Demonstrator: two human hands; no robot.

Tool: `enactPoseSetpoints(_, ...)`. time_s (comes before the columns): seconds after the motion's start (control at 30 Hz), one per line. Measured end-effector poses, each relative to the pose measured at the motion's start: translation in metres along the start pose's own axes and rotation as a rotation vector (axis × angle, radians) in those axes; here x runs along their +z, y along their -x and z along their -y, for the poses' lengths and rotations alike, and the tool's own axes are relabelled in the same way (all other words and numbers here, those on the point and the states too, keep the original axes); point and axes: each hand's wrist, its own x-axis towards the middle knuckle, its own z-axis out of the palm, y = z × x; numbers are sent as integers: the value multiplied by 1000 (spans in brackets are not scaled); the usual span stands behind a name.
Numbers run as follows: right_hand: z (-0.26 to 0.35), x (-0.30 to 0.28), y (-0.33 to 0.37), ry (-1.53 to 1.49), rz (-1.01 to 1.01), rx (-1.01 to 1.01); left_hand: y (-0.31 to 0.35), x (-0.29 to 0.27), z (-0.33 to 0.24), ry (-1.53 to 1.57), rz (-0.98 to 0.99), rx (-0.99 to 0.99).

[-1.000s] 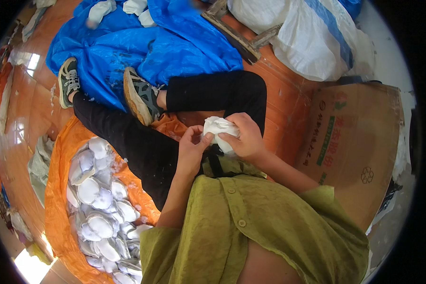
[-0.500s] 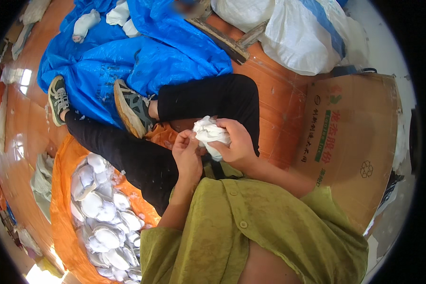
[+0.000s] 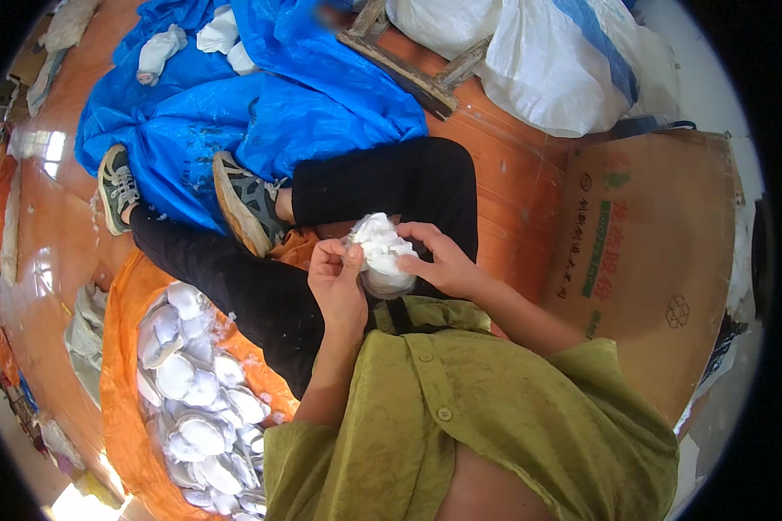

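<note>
Over my lap, between both hands, is a white crumpled cloth bundle (image 3: 377, 245). A rounded, greyish, see-through-looking edge shows at its lower end; what it is I cannot tell. My left hand (image 3: 334, 276) is closed on the bundle's left side, thumb and fingers pinching it. From the right, my right hand (image 3: 443, 260) grips it with the fingers across its top and the thumb on its front. To the lower left, an orange woven bag (image 3: 117, 373) lies open, holding several white, rounded, shell-shaped pads (image 3: 202, 434).
A blue plastic sheet (image 3: 182, 113) spreads beyond my feet, with several white bundles (image 3: 162, 54) on it. A wooden frame (image 3: 408, 74) and large white sacks (image 3: 539, 74) stand at the far side. On the right is a cardboard box (image 3: 643, 260).
The white bundle has turned in my hands, and its greyish rounded lower end now shows. My left fingers have shifted a little left; the right thumb has moved on the cloth.
</note>
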Motion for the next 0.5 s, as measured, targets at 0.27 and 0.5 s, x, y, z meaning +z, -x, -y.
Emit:
enactPoseSetpoints(0.27,12,7,-6,-16,-86,-17,8,3,-13,256,202,-311)
enactPoseSetpoints(0.5,-2,6,0,-95,-302,149,6,17,-3,-520,304,-102)
